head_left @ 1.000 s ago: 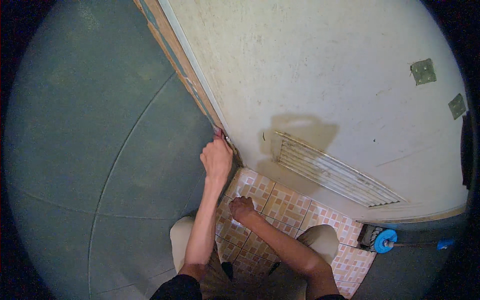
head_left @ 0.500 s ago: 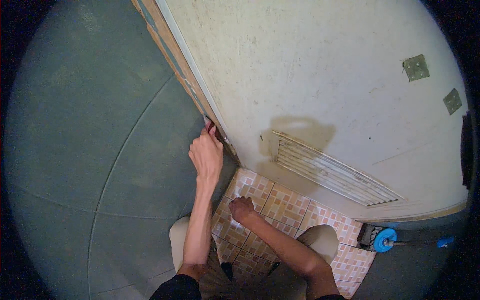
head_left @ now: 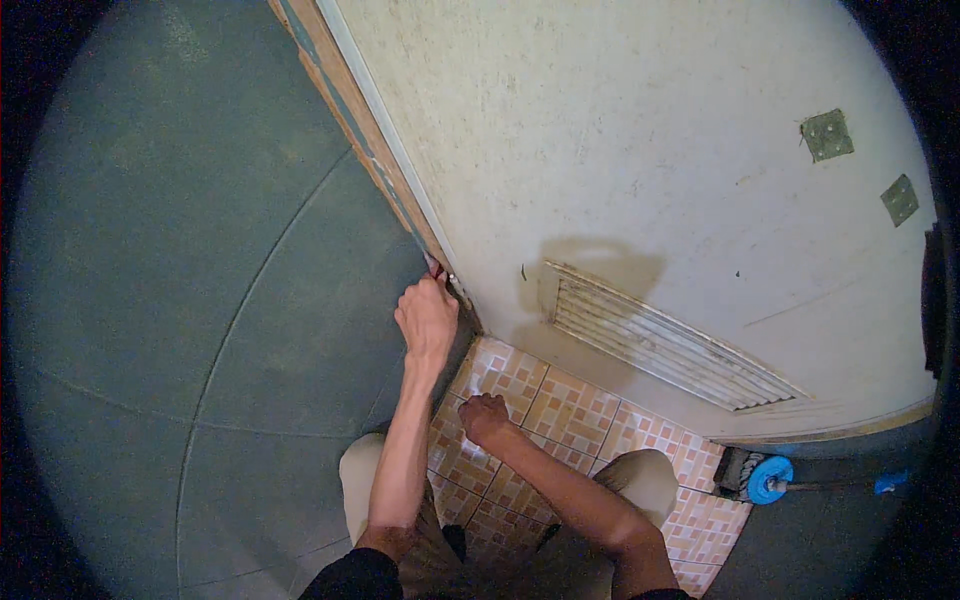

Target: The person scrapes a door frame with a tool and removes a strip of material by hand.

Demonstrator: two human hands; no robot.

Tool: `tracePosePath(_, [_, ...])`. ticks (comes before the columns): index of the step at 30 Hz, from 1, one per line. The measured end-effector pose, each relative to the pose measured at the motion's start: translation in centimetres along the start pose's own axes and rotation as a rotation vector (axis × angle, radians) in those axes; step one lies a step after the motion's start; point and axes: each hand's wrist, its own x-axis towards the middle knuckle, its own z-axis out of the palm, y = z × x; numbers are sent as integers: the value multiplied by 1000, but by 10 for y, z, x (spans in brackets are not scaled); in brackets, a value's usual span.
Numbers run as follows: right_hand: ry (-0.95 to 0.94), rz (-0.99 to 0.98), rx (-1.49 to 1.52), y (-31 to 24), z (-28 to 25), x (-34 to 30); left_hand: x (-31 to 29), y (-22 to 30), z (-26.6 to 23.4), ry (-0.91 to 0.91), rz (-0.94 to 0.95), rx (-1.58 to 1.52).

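Observation:
My left hand (head_left: 428, 318) is closed around a small tool with a dark red body and a pale tip (head_left: 433, 265); most of it is hidden by my fingers. The tip is at the lower part of a bare wooden door frame (head_left: 350, 112), which has a blue-grey strip along it. Beside the frame stands a white door (head_left: 600, 120). Over the tiled floor (head_left: 565, 405), between my knees, my right hand (head_left: 485, 418) is curled closed. What it holds, if anything, cannot be made out.
A dark green wall (head_left: 200, 250) with grooved lines fills the left. Low in the door is a louvred vent (head_left: 670, 345). Two grey-green square patches (head_left: 827, 136) mark the door's upper right. Near the lower right lies a blue disc-shaped object with a rod (head_left: 770, 481).
My left hand and the tool have slid down along the frame, a little to the right. My right hand has stayed in nearly the same place.

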Motion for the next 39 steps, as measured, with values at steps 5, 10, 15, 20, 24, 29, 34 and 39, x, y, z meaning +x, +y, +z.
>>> tracePosePath(5, [-69,7,8,-2,-8,-6,4,11,-14,197,20,-95])
tracePosePath(10, [-40,-14,-36,0,-4,-6,6,16,-21,201,1,-81])
tracePosePath(15, [-19,0,-21,-1,2,-3,2,13,-17,94,-34,-36])
tracePosePath(20, [-27,-27,-72,-1,-1,-4,-2,2,-5,-40,-19,34])
tracePosePath(24, [-37,-26,-28,1,-8,-5,2,10,-19,51,-14,-4])
tracePosePath(29, [-14,10,11,2,-1,1,6,15,-30,292,52,-42])
tracePosePath(34, [-88,34,-14,0,-1,6,3,20,-29,248,20,20])
tracePosePath(39, [-113,19,-33,-3,-10,0,2,18,-32,217,15,87])
